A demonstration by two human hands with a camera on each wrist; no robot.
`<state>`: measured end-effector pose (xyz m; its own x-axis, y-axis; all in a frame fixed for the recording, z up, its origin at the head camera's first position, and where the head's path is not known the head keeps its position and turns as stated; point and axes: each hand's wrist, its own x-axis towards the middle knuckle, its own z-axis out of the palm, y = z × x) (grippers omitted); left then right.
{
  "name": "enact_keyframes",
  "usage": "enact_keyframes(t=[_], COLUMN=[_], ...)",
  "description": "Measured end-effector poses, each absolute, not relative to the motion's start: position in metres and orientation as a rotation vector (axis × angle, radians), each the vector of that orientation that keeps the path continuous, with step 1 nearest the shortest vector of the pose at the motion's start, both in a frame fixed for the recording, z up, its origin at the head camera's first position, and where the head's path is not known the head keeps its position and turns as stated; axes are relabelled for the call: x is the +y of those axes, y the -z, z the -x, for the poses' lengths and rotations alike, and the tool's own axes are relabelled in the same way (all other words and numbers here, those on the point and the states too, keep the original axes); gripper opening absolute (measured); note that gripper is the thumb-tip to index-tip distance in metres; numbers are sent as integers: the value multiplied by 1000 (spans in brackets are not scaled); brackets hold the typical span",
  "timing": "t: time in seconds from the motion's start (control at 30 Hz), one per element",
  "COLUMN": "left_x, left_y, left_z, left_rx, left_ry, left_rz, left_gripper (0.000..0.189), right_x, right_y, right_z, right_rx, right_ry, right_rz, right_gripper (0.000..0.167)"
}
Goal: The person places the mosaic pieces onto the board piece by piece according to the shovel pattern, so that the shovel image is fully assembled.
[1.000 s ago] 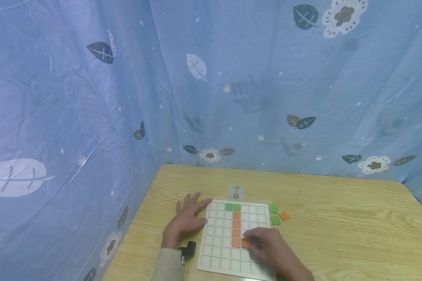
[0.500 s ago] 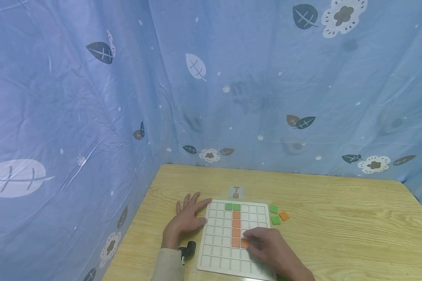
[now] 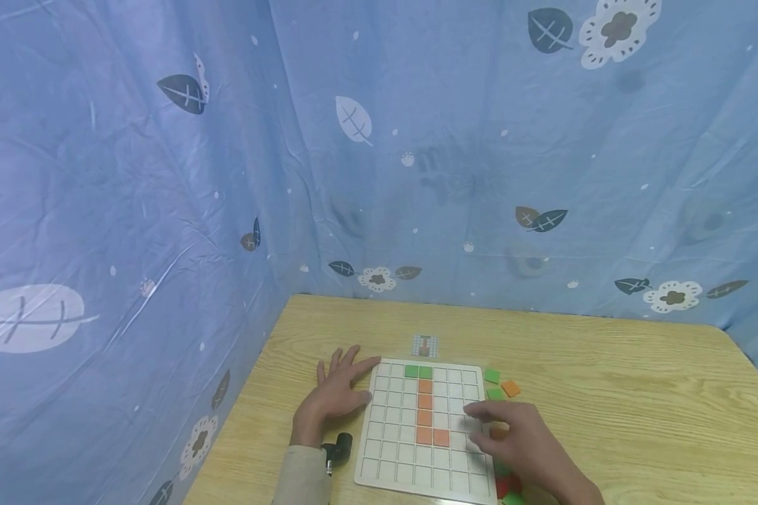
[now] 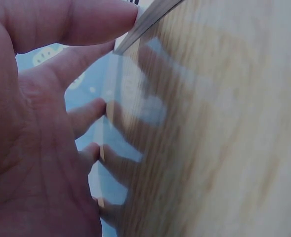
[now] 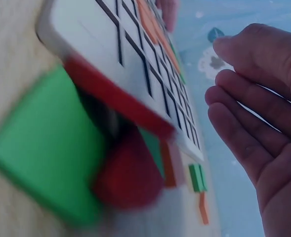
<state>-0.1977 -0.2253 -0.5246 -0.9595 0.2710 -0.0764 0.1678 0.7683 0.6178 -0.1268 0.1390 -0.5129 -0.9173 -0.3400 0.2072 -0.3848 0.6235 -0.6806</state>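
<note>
A white grid board [image 3: 394, 452] lies on the wooden table. Two green tiles [image 3: 411, 372] sit in its far row, with a column of orange tiles [image 3: 424, 402] below them. Right of the column's lowest tile is another orange tile [image 3: 441, 438]. My left hand [image 3: 336, 394] rests at the board's left side, fingers spread, thumb and index finger touching its edge [image 4: 150, 22]. Above the board's right edge, my right hand [image 3: 518, 435] holds nothing; its fingers are loosely bent, apart from the tiles. It hides part of the loose pieces beneath.
Beyond the board lies a small pattern card [image 3: 424, 346]. Loose tiles, green [image 3: 492, 376] and orange [image 3: 511, 388], lie off the far right corner. More pieces, including a green tile [image 5: 49, 148] and a rounded red piece [image 5: 130, 177], crowd the right edge. Blue curtains [image 3: 467, 175] surround the table.
My right hand has let go of the orange tile beside the column and moved right, to the board's edge. That tile now shows whole in its square. The left hand stays put.
</note>
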Motion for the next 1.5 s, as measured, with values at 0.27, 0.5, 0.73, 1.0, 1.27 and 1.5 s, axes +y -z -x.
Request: enact_keyframes(t=[0.27,0.5,0.73,1.0,1.27,1.5], left_x=[-226,-227,-226,-226,-226,-226], left_y=[526,527,528,528,528,527], left_z=[199,201,201,200,200,200], left_rx=[2793,2798,2797,2797,2798,2793], left_ry=[-972,-940,-938,-931,-927,-944], left_rz=[-357,-359,-338,-336,-344,-349], left_gripper=[76,75,75,75,75,76], right_x=[164,184,194,196,194,195], right_y=[510,510,511,519,531,535], right_z=[126,126,125,126,124,126], right_rx=[-2664,-2643,-2699,-2820,-2854,-2928], right_ry=[-1150,-1151,-1189,-1330,-1366,-1447], right_rz=[-611,-574,-519,-436,-437,-367], right_gripper=[34,38,37,37,37,34])
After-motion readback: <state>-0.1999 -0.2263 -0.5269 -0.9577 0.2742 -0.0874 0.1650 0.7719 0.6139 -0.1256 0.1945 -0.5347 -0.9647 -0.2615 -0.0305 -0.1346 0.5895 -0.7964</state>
